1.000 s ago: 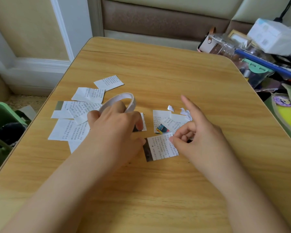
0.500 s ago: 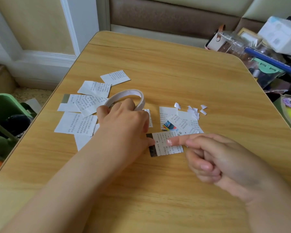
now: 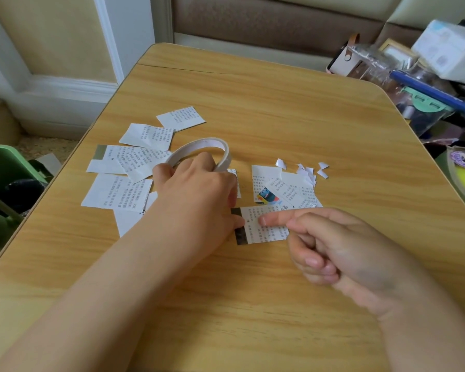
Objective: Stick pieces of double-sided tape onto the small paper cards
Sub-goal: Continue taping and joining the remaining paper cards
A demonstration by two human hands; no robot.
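Observation:
A white roll of double-sided tape (image 3: 199, 146) stands on edge on the wooden table (image 3: 279, 103). My left hand (image 3: 196, 194) grips it from the near side, and its thumb touches the left end of a printed paper card (image 3: 263, 233) with a dark strip. My right hand (image 3: 333, 242) lays its straight index finger across that card and presses on it; the other fingers are curled and hold nothing. Several more printed cards (image 3: 116, 191) lie left of the roll. A small overlapping stack of cards (image 3: 287, 191) lies just beyond the pressed card.
Small white paper scraps (image 3: 306, 171) lie behind the stack. A green bin (image 3: 0, 167) stands on the floor off the table's left edge. Boxes, a blue stick and clear containers (image 3: 414, 76) crowd the right side past the table's edge.
My right hand stopped pinching at the card's right edge and lowered its index finger flat onto the card. My left hand stayed on the tape roll.

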